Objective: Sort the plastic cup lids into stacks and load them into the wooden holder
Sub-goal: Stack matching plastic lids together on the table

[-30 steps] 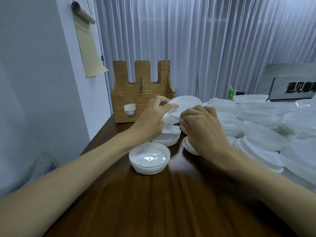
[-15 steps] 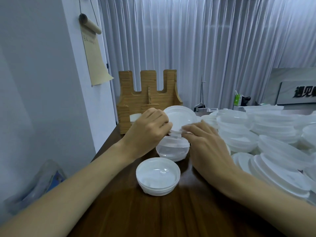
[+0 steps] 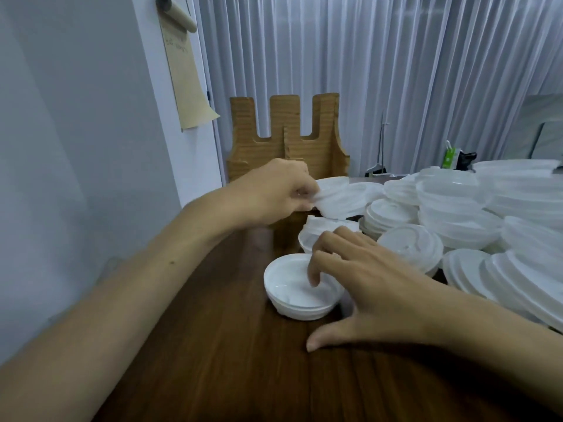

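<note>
Here our left grip [image 3: 274, 193] pinches a lid [image 3: 338, 197] aloft before the holder [image 3: 286, 141], while our right grip [image 3: 371, 287], fingers loose, hovers at the near stack [image 3: 289, 300] on the bench [image 3: 213, 360], which a careless nudge could topple.

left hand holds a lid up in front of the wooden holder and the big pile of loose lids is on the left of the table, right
Not quite: the head view shows the big pile of loose lids on the right of the table. The left hand does hold a lid up in front of the wooden holder.
</note>
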